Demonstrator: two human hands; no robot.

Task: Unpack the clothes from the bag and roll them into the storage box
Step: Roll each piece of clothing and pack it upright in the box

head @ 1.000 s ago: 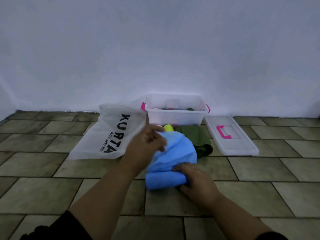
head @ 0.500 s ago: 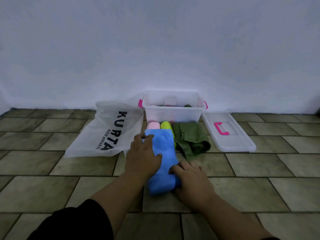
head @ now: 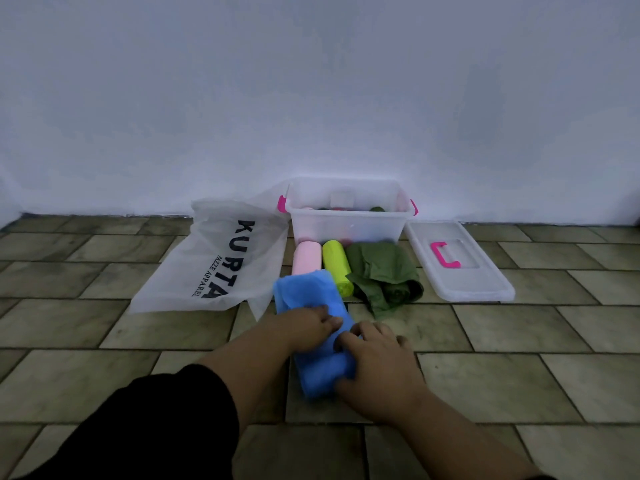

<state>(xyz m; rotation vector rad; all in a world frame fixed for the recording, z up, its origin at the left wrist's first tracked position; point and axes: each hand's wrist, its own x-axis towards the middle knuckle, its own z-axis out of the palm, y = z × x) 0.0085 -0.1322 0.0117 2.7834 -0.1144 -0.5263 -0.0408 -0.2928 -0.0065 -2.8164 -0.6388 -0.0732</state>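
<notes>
Hands first: the left hand (head: 308, 329) and the right hand (head: 377, 362) lie close together, nearly touching, both on a blue garment (head: 306, 294) on the floor. The left hand's bent fingers press and hold the cloth near its middle. The right hand curls over the thick, partly rolled near end. Both hands are a little blurred. A black sleeve (head: 156, 427) covers the left forearm.

A pale wall (head: 311, 98) fills the upper half of the view, and a floor (head: 519, 375) of greenish-brown tiles fills the rest. A translucent white bag (head: 214, 261) printed "KURTA" lies slack to the left, its near corner just beside the blue garment. To the right lies a clear lid (head: 485, 289), flat on the floor, with a pink handle (head: 445, 259) on top.

Between bag and lid, against the wall, stands the clear storage box (head: 346, 225), open, with pink latches at its ends. Some cloth shows inside, dark green among it.

In front of the box lies a crumpled green garment (head: 384, 275). Just left of it lie a yellow-green roll (head: 336, 265) and a pink roll (head: 306, 256), side by side. The far end of the blue garment overlaps the pink roll's near end.
</notes>
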